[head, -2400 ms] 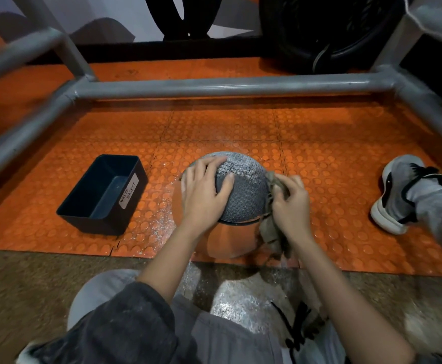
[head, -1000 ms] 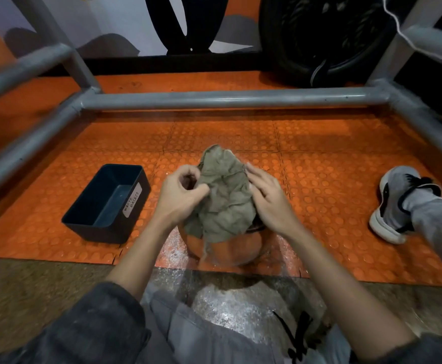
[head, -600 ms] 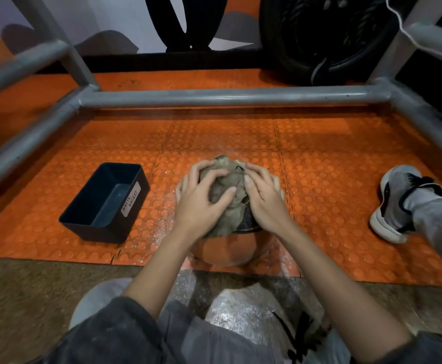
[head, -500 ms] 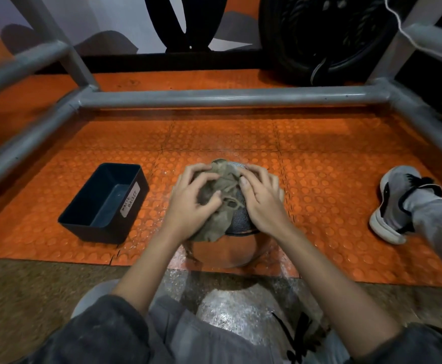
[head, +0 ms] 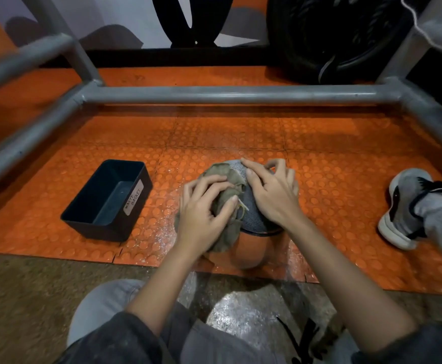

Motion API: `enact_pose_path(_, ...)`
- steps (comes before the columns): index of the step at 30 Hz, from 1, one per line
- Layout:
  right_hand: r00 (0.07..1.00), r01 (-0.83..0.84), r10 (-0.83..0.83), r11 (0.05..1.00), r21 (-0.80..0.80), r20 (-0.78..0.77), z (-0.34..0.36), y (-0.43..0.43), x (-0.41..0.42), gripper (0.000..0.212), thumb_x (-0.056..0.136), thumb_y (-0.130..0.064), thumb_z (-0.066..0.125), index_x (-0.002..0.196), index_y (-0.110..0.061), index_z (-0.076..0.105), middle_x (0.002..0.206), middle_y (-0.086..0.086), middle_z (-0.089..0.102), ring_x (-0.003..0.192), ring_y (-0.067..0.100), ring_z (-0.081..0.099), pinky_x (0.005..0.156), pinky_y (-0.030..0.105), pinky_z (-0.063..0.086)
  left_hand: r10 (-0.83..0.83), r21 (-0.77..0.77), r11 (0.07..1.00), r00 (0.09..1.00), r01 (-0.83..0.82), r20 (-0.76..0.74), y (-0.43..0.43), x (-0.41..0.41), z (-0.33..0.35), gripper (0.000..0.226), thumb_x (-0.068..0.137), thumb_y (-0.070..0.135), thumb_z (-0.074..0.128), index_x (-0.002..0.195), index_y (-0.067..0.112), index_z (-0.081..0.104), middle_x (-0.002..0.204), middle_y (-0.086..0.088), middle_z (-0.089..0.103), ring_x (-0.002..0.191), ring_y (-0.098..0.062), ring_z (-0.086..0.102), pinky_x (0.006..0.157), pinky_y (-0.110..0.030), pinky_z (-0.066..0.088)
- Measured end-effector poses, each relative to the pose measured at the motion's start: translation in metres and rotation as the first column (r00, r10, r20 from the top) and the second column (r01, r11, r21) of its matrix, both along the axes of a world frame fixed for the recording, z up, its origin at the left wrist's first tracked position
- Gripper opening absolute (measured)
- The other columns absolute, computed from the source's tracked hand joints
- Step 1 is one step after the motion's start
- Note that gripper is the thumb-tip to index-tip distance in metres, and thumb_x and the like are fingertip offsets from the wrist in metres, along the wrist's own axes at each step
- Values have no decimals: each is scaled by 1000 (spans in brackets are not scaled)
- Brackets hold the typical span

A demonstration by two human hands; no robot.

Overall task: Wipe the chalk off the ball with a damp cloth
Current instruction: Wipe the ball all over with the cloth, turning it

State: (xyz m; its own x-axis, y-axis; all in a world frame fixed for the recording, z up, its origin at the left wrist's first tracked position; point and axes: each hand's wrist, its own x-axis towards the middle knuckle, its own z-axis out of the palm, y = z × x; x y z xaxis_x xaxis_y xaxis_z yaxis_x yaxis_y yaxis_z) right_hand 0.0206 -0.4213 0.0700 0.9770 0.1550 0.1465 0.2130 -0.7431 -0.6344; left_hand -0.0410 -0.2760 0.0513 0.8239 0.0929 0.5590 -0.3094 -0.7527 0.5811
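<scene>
The ball [head: 251,248] sits on the orange studded mat just in front of my knees; its top is a dark textured cap with white chalk dust, its lower half smooth orange. An olive-brown cloth [head: 222,179] is bunched over the ball's left side. My left hand [head: 204,208] grips the cloth and presses it against the ball. My right hand [head: 269,190] rests on the ball's upper right with fingers spread, steadying it.
A dark blue bin [head: 107,198] labelled "waste basket" stands to the left on the mat. Grey metal frame bars [head: 214,94] enclose the mat at back and sides. My shoe [head: 406,203] lies at the right. White chalk dust [head: 159,232] speckles the mat near the ball.
The cloth went from draped over the ball's top to bunched on its left side under my left hand. My right hand shifted right, uncovering the dark cap.
</scene>
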Motion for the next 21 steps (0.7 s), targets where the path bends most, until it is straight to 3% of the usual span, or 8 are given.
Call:
enact_pose_path(2, 1000, -8, 9, 999, 39, -22, -3, -4, -1, 33, 97, -52, 33, 127, -57, 46, 142, -5, 32, 132, 23, 24, 111, 55, 14, 38, -166, 985, 999, -41, -19, 13, 2, -10, 21, 87, 35, 56, 102, 24, 65, 114, 11, 54, 111, -14, 47, 100, -15, 28)
enact_pose_path(5, 1000, -6, 6, 999, 46, -18, -7, -8, -4, 35, 98, -50, 31, 131, -53, 44, 150, -9, 30, 138, 21, 21, 112, 54, 12, 142, -539, 805, 963, -248, -230, 29, 8, -19, 13, 93, 17, 58, 104, 17, 63, 114, -5, 55, 113, -18, 51, 101, -26, 37)
enact_pose_path(9, 1000, 12, -12, 1000, 5, -9, -4, -11, 0, 38, 102, -40, 27, 137, -42, 42, 152, -8, 30, 141, 17, 19, 114, 53, 9, 135, -465, 860, 972, -212, -193, 10, 8, -10, 17, 91, 25, 59, 104, 17, 65, 105, 1, 54, 104, -16, 50, 96, -26, 39)
enact_pose_path(11, 1000, 7, -7, 1000, -17, -8, -1, -9, 2, 39, 102, -36, 30, 139, -36, 42, 153, -9, 27, 143, 15, 16, 116, 50, 4, 77, -245, 965, 993, -97, -92, -8, 4, -1, 28, 87, 38, 54, 101, 19, 68, 104, 5, 56, 101, -19, 48, 94, -18, 31)
enact_pose_path(14, 998, -29, 32, 998, -62, 48, -2, -8, -2, 40, 101, -40, 32, 140, -36, 41, 153, -11, 29, 144, 15, 17, 116, 45, 7, -8, -21, 1000, 1000, 8, -2, -14, 5, 1, 32, 87, 39, 52, 100, 17, 71, 102, 8, 58, 97, -20, 49, 89, -6, 22)
enact_pose_path(17, 994, -35, 40, 998, -42, 103, -4, -7, -5, 47, 97, -45, 26, 138, -33, 46, 151, -9, 36, 142, 17, 24, 115, 43, 16, 43, -221, 974, 996, -58, -76, -1, 19, 0, 23, 88, 31, 58, 100, 16, 69, 98, 11, 56, 100, -17, 52, 91, -12, 31)
enact_pose_path(19, 989, -24, 30, 999, -44, 143, -5, -3, -8, 54, 91, -47, 24, 136, -33, 49, 148, -9, 40, 141, 18, 27, 114, 43, 18, 105, -468, 861, 970, -199, -220, 13, 34, -2, 7, 90, 19, 61, 95, 18, 66, 96, 7, 58, 106, -22, 56, 92, -21, 39)
enact_pose_path(21, 983, -19, 30, 998, -62, 182, -8, 1, -13, 53, 91, -46, 24, 135, -33, 50, 147, -8, 42, 140, 18, 29, 114, 44, 20, 132, -543, 789, 942, -289, -309, 19, 37, -2, 6, 91, 13, 61, 90, 19, 64, 98, 1, 59, 108, -25, 57, 95, -30, 42)
